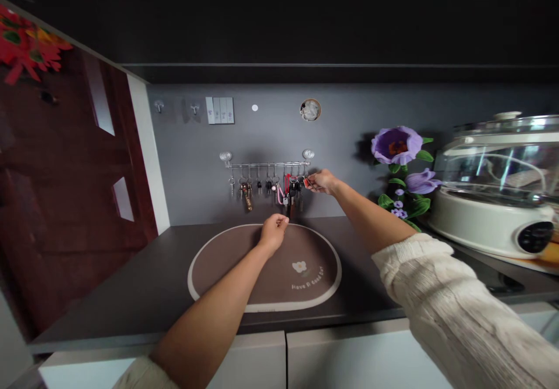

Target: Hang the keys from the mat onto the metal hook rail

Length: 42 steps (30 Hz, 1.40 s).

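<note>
A clear rack with small hooks (pixel 271 165) is fixed to the grey wall, and several bunches of keys (pixel 248 190) hang from it. At its right end, my right hand (pixel 322 180) pinches keys with a red piece (pixel 306 183); whether they are on a hook I cannot tell. My left hand (pixel 275 229) is closed just below the rack, above the brown mat (pixel 240 261). What its fingers hold, if anything, is hidden. Between the hands hang a pink loop (pixel 280 194), a red strap (pixel 287 184) and a small padlock (pixel 285 201).
A dark countertop (pixel 144 267) carries the mat. On the right stand purple artificial flowers (pixel 397 145) and a white appliance with a clear cover (pixel 484 217). A dark cabinet (pixel 279 22) overhangs the counter. Left are wall hooks (pixel 194 109), switches (pixel 220 110) and a dark red door (pixel 65 191).
</note>
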Each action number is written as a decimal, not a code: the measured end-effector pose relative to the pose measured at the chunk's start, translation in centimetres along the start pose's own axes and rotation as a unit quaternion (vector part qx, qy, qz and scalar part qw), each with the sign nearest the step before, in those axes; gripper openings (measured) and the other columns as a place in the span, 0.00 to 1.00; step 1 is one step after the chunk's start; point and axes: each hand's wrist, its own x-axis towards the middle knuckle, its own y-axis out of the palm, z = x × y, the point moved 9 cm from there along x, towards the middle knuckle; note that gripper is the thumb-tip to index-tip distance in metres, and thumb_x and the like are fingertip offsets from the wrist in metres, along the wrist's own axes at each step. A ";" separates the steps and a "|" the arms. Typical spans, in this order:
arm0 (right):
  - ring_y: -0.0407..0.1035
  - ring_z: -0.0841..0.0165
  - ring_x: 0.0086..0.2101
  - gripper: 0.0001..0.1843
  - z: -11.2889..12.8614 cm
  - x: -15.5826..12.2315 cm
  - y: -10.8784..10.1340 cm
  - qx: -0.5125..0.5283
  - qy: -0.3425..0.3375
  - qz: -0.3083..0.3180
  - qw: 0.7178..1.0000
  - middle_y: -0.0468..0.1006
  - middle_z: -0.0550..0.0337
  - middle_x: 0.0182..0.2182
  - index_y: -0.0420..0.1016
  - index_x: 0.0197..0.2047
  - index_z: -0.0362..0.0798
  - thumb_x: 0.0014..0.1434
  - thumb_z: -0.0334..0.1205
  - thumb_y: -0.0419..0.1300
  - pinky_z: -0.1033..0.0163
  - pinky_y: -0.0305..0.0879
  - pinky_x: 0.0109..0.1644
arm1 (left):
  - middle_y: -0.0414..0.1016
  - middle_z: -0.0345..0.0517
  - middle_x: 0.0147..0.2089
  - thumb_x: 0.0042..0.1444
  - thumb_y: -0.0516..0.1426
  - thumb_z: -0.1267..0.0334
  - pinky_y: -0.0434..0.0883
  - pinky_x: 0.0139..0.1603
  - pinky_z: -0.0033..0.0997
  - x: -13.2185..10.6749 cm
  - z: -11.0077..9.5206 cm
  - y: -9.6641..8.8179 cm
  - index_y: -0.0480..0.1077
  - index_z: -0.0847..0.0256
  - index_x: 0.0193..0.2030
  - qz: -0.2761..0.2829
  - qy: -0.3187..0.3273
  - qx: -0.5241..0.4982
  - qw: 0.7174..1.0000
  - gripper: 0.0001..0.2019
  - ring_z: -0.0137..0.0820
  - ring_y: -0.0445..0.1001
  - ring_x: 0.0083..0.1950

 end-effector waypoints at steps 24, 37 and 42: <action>0.58 0.73 0.24 0.32 0.5 -10.1 2.4 -0.042 -0.233 -0.106 0.966 0.63 0.66 0.23 0.53 0.57 0.49 0.47 0.38 0.55 0.65 0.60 0.34 | 0.60 0.31 0.21 0.40 0.58 0.70 0.60 0.30 0.22 -1.6 -5.2 -3.5 0.42 0.58 0.61 0.004 0.040 -0.082 0.996 0.41 0.20 0.60 0.23; 0.59 0.75 0.28 0.52 1.1 -23.0 8.5 0.035 -0.364 0.092 0.926 0.63 0.66 0.27 0.16 0.60 0.53 0.50 0.39 0.56 0.66 0.61 0.38 | 0.62 0.33 0.26 0.44 0.56 0.68 0.62 0.40 0.25 -12.4 -10.6 -11.6 0.20 0.57 0.61 0.105 0.165 0.036 0.980 0.50 0.22 0.63 0.29; 0.60 0.74 0.28 0.50 0.0 -24.0 9.2 0.016 -0.344 0.100 0.934 0.63 0.65 0.27 0.20 0.61 0.53 0.50 0.40 0.56 0.67 0.61 0.33 | 0.63 0.32 0.26 0.43 0.57 0.68 0.62 0.40 0.25 -13.5 -9.5 -12.1 0.21 0.57 0.61 0.102 0.139 0.029 0.985 0.50 0.21 0.63 0.29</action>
